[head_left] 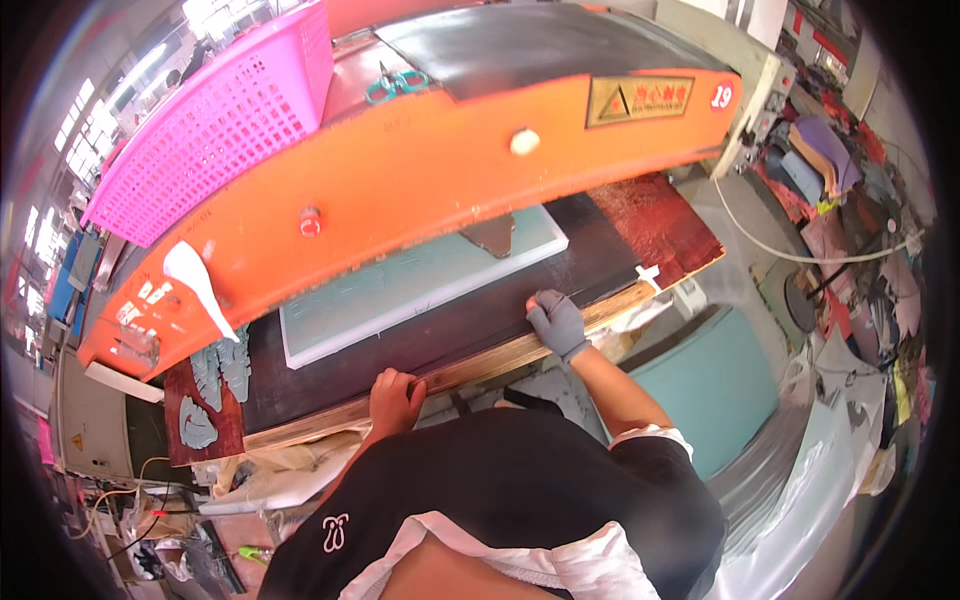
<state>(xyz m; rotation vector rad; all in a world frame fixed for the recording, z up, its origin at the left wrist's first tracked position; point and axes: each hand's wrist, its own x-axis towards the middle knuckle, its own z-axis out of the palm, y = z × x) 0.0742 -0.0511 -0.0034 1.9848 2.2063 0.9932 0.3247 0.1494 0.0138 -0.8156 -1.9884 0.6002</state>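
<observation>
Two hands rest at the front edge of the black board (450, 337): the left hand (397, 402) bare, the right hand (557, 325) in a grey glove. Fingers are curled on both; from here I can't tell whether they grip it. On the board, a pale slab (410, 284) lies partly under the orange press (425, 172), topped by a brown scrap (492, 237).

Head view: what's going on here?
A person is at an orange machine, left hand and gloved right hand at the near edge of a dark board. Neither visibly holds a loose item. On the board, partly under the machine, lies a pale slab bearing a brown piece. Scissors and a basket sit atop the machine.
</observation>
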